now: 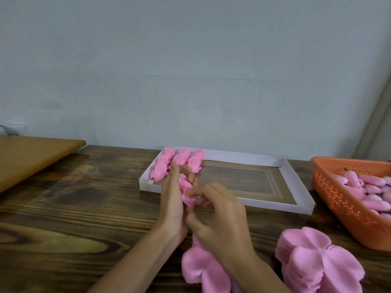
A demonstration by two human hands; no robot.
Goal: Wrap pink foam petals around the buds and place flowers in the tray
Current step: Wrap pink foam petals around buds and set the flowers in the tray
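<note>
Before a pale blue wall, above the middle of the dark wooden bench (84,208), the grip of the left hand (172,199) was closed round a half-wrapped pink foam flower (186,190). The right hand (220,216) pinched its petal. Wrapping seemed almost done; next the flower needed gentle placing in the white cardboard tray (283,163), beside the finished pink foam flowers (179,159).

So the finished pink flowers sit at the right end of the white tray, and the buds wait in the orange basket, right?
Not quite. The head view shows the flowers at the tray's left end; the buds are in the orange basket.
</note>
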